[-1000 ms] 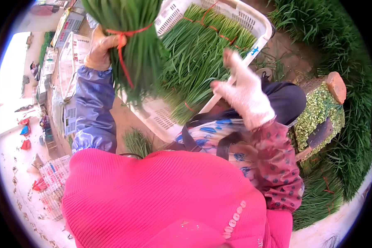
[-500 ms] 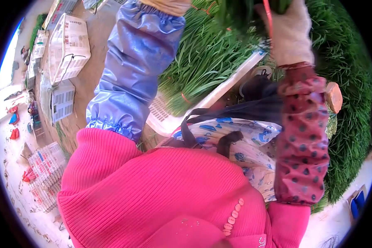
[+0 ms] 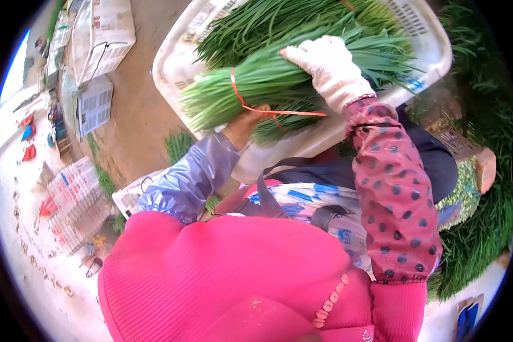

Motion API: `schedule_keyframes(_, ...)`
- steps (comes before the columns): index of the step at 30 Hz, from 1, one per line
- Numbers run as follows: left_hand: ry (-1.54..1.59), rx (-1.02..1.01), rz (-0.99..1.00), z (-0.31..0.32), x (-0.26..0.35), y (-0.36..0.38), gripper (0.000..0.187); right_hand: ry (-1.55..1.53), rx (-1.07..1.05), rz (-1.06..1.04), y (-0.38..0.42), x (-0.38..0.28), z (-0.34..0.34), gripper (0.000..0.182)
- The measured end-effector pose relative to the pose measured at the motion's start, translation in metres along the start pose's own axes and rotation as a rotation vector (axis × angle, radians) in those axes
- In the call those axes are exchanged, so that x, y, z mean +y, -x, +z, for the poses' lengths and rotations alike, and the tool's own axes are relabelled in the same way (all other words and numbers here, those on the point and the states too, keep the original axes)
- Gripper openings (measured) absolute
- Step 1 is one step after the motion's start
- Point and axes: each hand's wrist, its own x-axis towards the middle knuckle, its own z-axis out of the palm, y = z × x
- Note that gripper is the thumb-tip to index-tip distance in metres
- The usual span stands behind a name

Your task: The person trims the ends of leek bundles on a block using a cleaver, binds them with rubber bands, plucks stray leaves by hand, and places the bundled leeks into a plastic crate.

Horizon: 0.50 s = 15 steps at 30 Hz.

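I judge this as the placing step: the tied green bundle (image 3: 211, 97) lies over the white crate (image 3: 161, 61), above other greens. My left hand (image 3: 246, 126) supports its cut end, fingers mostly hidden; my gloved right hand (image 3: 333, 68) covers the leaves, though I can't tell whether it grips. Moving it calls for level, two-handed support.

left hand (image 3: 244, 127) partly hidden under green bundle (image 3: 268, 77), white crate (image 3: 166, 57) cropped at top

Left hand (image 3: 249, 122) reaches forward, right hand (image 3: 332, 65) palm down.
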Motion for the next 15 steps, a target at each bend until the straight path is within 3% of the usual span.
schedule_keyframes(1,0.130,0.169,-0.105,0.021,-0.005,0.019,0.041,-0.041,-0.080,-0.009,-0.001,-0.008,0.013,0.053)
schedule_keyframes(2,0.132,0.192,-0.115,0.030,-0.008,0.033,0.041,-0.065,-0.085,-0.018,-0.002,-0.012,0.023,0.053)
schedule_keyframes(4,-0.287,0.182,-0.373,0.040,-0.013,0.050,0.049,-0.083,-0.282,-0.014,0.001,-0.017,0.038,0.045)
schedule_keyframes(5,-0.362,0.026,-0.462,0.030,-0.024,0.057,0.052,-0.099,-0.291,-0.006,0.005,-0.021,0.042,0.045)
schedule_keyframes(7,-0.656,-0.090,-0.519,0.046,0.018,0.065,0.041,-0.060,-0.565,0.016,0.008,-0.024,0.044,0.039)
schedule_keyframes(8,-0.561,0.092,-0.430,0.056,0.037,0.064,0.032,-0.068,-0.502,0.038,0.012,-0.022,0.056,0.037)
schedule_keyframes(9,-0.494,0.190,-0.204,0.053,0.049,0.061,0.027,-0.075,-0.504,0.045,0.010,-0.017,0.058,0.037)
schedule_keyframes(10,-0.561,0.259,0.002,0.049,0.061,0.050,0.032,-0.095,-0.487,0.041,0.007,-0.014,0.056,0.036)
schedule_keyframes(11,-0.483,0.314,-0.072,0.048,0.077,0.041,0.041,-0.118,-0.470,0.037,0.005,-0.014,0.054,0.036)
schedule_keyframes(12,-0.949,0.314,0.005,0.036,0.081,0.026,0.076,-0.113,-0.502,0.033,0.003,-0.014,0.052,0.034)
schedule_keyframes(13,-0.958,0.305,-0.010,0.025,0.076,0.012,0.076,-0.122,-0.507,0.037,0.002,-0.016,0.048,0.034)
schedule_keyframes(15,-1.563,0.023,0.255,0.005,0.055,-0.013,0.120,-0.128,-0.494,0.005,0.002,-0.015,0.059,0.034)
